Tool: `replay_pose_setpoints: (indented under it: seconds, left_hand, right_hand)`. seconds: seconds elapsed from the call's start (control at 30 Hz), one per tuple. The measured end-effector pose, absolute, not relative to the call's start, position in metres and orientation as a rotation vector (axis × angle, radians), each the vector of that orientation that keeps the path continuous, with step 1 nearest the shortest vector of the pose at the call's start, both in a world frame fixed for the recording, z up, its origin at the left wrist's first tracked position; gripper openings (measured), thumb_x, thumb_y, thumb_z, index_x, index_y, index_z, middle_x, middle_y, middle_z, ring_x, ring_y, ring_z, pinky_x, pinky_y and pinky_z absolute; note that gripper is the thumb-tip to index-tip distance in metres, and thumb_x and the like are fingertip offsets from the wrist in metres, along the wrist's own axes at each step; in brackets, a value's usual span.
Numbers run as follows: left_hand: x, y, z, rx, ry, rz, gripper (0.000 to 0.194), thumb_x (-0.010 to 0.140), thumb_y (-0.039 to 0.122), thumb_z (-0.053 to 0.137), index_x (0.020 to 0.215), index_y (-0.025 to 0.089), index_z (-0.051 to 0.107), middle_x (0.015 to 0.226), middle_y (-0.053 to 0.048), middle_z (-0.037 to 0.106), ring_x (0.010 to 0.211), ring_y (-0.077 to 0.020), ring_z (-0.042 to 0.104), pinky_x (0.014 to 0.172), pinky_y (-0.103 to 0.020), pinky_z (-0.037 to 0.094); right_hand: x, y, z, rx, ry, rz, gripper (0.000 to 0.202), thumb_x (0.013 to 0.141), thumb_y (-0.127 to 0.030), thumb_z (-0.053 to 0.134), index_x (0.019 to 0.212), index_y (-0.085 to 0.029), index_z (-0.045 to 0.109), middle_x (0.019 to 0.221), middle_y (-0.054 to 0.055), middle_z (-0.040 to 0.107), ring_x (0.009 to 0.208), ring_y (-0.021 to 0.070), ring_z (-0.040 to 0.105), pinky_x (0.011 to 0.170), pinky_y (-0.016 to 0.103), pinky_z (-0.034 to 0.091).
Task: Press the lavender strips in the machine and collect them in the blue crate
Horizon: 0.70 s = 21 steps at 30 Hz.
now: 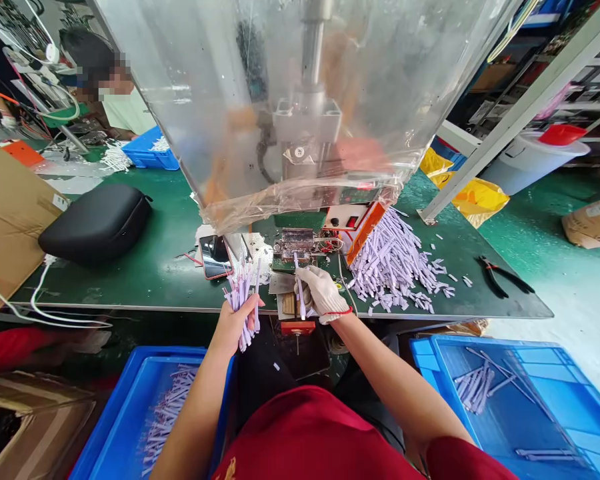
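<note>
A bundle of thin lilac strips [241, 291] is gripped in my bare left hand [235, 327], just past the bench's front edge. My right hand [321, 292], in a white knitted glove, pinches a single lilac strip [300, 287] that stands lengthwise before the machine. The strip's far end reaches the small metal fixture [297, 245] under the press head [305, 133]. Part of the right fingers is hidden behind the glove's back. Beside the fixture, an orange and white control box [355, 227] leans by a heap of short lilac pieces [390, 267].
A clear plastic guard [220, 133] hangs over the fixture. On the bench lie a phone [215, 257], a black case [96, 222] and pliers [504, 275]. Blue bins with strips stand at left [125, 413] and right [555, 373]. Another person [125, 110] sits far left.
</note>
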<state>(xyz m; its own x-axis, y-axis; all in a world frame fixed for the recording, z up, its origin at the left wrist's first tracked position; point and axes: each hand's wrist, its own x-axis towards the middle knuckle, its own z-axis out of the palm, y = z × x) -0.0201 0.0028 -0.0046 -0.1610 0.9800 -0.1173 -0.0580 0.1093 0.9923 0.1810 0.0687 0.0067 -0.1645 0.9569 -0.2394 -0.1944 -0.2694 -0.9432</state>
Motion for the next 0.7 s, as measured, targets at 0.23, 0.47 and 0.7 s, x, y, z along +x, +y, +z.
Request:
replay_pose_setpoints:
  seconds: [0.23,0.47,0.7]
  left_hand:
    - [-0.018,0.003,-0.009,0.981,1.33,1.258,0.036,0.078,0.048,0.074,0.071,0.013,0.068,0.052,0.003,0.056,0.038,-0.0055,0.045,0.04,-0.018,0.036]
    - [-0.016,0.001,-0.002,1.067,1.326,1.21,0.037,0.081,0.047,0.07,0.067,0.013,0.067,0.059,-0.003,0.065,0.039,-0.0061,0.045,0.039,-0.019,0.036]
    - [-0.015,0.001,0.003,1.237,1.343,1.102,0.034,0.084,0.044,0.068,0.069,0.014,0.069,0.061,-0.004,0.068,0.041,-0.0068,0.047,0.042,-0.02,0.038]
  right_hand:
    - [0.174,0.075,0.005,-1.196,-0.966,1.562,0.025,0.077,-0.042,0.062,0.07,-0.021,0.051,0.054,-0.003,0.062,0.029,0.0081,0.042,0.026,0.019,0.031]
    - [0.172,0.075,0.004,-1.204,-0.954,1.562,0.027,0.076,-0.043,0.063,0.068,-0.021,0.051,0.052,-0.003,0.06,0.03,0.0079,0.043,0.027,0.02,0.031]
    - [0.182,0.065,0.01,-1.315,-1.087,1.312,0.033,0.078,-0.051,0.068,0.075,-0.021,0.055,0.059,-0.002,0.061,0.041,0.0104,0.05,0.038,0.021,0.039]
